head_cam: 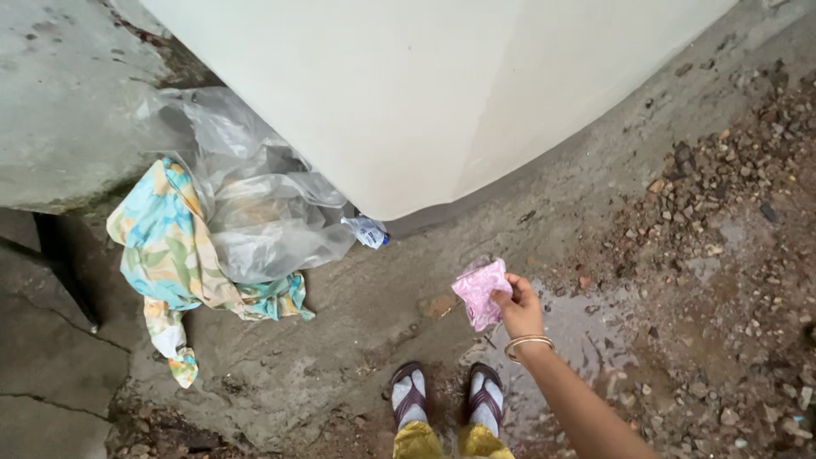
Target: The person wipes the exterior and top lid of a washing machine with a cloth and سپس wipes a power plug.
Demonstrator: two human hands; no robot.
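Observation:
My right hand (518,308) reaches out over wet ground with a gold bangle on its wrist. Its fingers pinch a small crumpled pink patterned wrapper (479,291), which hangs below the fingertips. My left hand is out of sight. Below the hand I see my two feet in dark sandals (447,399) on the damp concrete.
A large cream-coloured curved wall or tank (425,93) fills the top. At its left base lie a clear plastic sheet (255,204), a colourful floral cloth (170,255) and a small crushed white packet (367,230). A puddle (586,327) and loose gravel (731,212) spread to the right.

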